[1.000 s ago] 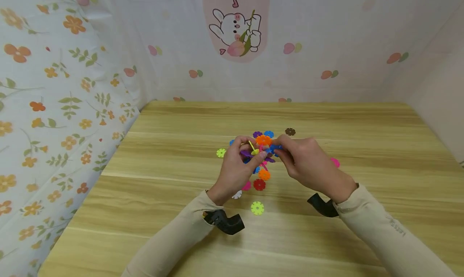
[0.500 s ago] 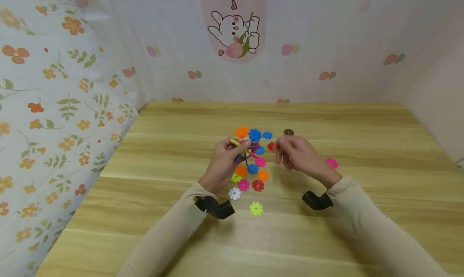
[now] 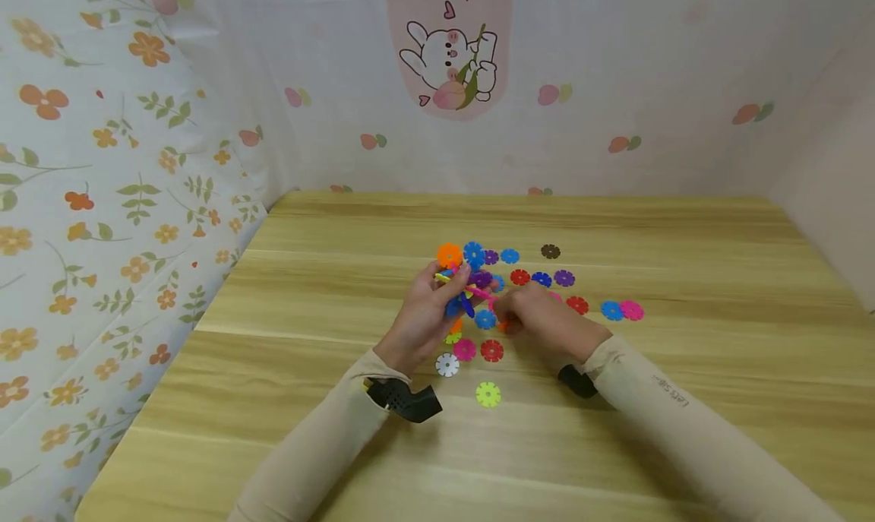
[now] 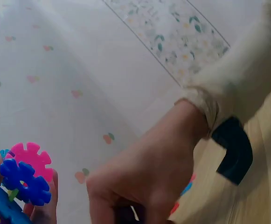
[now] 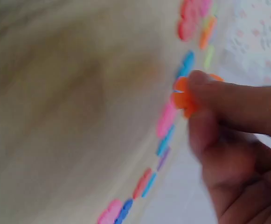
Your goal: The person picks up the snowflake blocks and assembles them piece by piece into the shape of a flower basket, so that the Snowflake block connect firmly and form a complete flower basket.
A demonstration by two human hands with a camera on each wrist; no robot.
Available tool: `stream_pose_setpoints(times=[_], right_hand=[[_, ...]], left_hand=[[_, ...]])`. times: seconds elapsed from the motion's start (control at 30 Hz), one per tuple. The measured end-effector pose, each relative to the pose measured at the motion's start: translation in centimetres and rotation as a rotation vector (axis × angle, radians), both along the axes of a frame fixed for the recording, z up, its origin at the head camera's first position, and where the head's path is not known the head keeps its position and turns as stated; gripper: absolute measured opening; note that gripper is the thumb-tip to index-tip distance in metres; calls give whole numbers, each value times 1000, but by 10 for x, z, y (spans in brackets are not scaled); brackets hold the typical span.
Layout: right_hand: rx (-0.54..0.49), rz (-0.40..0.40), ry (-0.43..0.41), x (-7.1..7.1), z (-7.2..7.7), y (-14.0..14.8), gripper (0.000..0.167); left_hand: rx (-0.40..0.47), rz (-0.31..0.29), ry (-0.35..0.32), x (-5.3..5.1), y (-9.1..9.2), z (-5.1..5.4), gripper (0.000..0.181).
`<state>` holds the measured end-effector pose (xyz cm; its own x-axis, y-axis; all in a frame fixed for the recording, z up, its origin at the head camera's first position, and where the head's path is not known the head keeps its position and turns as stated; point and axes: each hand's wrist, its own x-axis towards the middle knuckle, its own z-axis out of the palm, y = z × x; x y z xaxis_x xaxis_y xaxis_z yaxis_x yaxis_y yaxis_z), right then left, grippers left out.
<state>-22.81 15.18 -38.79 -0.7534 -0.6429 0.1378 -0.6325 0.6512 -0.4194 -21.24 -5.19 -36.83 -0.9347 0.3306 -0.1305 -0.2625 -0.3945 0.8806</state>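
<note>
A cluster of joined notched discs (image 3: 468, 290) in orange, blue, purple, pink and yellow is gripped by my left hand (image 3: 424, 317), thumb on top. In the left wrist view, a dark blue disc (image 4: 25, 182) and a pink disc (image 4: 32, 158) of that cluster stand out beside the left fingers. My right hand (image 3: 550, 317) is just right of the cluster, low over the table. The right wrist view shows this hand (image 5: 242, 140) pinching an orange disc (image 5: 186, 97) between thumb and finger.
Loose discs lie on the wooden table (image 3: 328, 279): a white one (image 3: 447, 365) and a yellow-green one (image 3: 488, 394) nearer the front, a brown one (image 3: 550, 251) farther back, and several red, blue and pink ones to the right. A printed cloth (image 3: 581, 66) hangs behind.
The right hand drew back from the cluster, then moved down and took hold of an orange disc. The left hand shifted slightly left with the cluster, whose orientation changed.
</note>
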Motion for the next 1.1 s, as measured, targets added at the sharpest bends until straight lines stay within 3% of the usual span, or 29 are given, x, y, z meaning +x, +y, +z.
stream_pose_setpoints(times=[0.17, 0.27, 0.33, 0.43, 0.67, 0.73, 0.8, 0.9, 1.0, 1.1], right_hand=[[-434, -188, -177, 12, 28, 21, 11], [-607, -274, -162, 22, 50, 24, 14], [-632, -289, -100, 27, 60, 20, 13], [-592, -263, 23, 31, 67, 12, 11], [-458, -207, 287, 39, 66, 2, 6], [-442, -202, 323, 40, 66, 1, 6], [-480, -209, 276, 39, 64, 1, 5], [-510, -215, 158, 37, 58, -1, 5], [-506, -229, -32, 31, 52, 0, 11], [-521, -265, -297, 24, 47, 3, 32]], left_hand=[[62, -20, -11, 3, 8, 4, 16], [52, -21, 4, 4, 11, 6, 16], [-7, -28, 33, 6, 11, 7, 24], [-99, -34, 94, 11, 12, 9, 37], [-413, -16, 236, 23, 18, 15, 43], [-442, -18, 282, 25, 21, 15, 40], [-451, -20, 305, 26, 24, 13, 39], [-485, -28, 273, 28, 23, 8, 48], [-476, 5, 195, 26, 17, 2, 55], [-375, 109, 127, 17, 8, -3, 40]])
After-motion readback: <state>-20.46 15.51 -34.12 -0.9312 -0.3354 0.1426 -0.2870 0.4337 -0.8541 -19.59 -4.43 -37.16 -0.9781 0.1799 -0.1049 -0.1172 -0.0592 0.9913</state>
